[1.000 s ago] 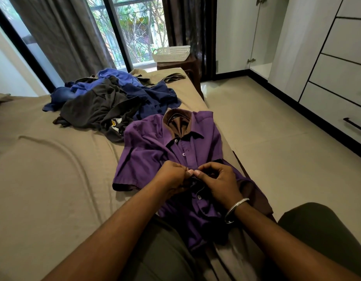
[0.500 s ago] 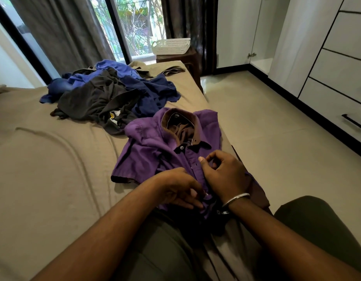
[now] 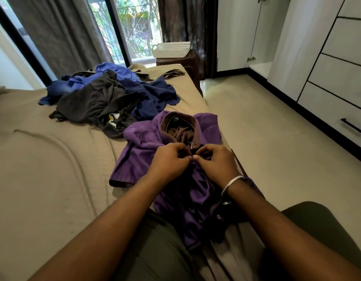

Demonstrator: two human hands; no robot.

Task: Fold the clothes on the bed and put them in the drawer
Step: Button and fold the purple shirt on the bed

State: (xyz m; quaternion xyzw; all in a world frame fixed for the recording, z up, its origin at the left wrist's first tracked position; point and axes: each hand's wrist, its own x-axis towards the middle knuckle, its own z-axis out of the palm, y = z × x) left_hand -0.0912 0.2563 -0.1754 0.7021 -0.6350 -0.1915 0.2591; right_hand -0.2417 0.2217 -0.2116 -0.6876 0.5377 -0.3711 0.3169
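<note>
Two hands at work on one purple shirt (image 3: 143, 157). Soft woven cloth, short sleeves, brown lining at the collar (image 3: 167, 123), dark placket down the front. It lies face up near the right edge of the bed (image 3: 43, 179), collar pointing toward the far end, tail bunched and draped over my lap.

My left hand (image 3: 168, 159) and my right hand (image 3: 218, 161) meet at the placket just below the collar. Both grips are narrow: fingers curled, thumb tips nearly touching each other, each pinching a fold of the shirt front. I cannot tell whether a button sits between them; the cloth there is dark and crumpled. A smooth metal bangle (image 3: 229, 187) rings my right wrist.

Bed cover is tan, matte, with long shallow ridges running across it. Toward the far right corner of the bed, just beyond the shirt, a loose pile of clothes (image 3: 106, 98): limp charcoal fabric on top, blue and navy pieces beneath and behind, all unfolded.

Past the bed's far end, a white perforated plastic basket (image 3: 171, 49) sits on a brown stool (image 3: 187, 63). Along the right wall, flat white drawers (image 3: 337, 106) with black trim and a black bar handle, shut. Glossy pale floor tiles (image 3: 256, 138) between bed and drawers.
</note>
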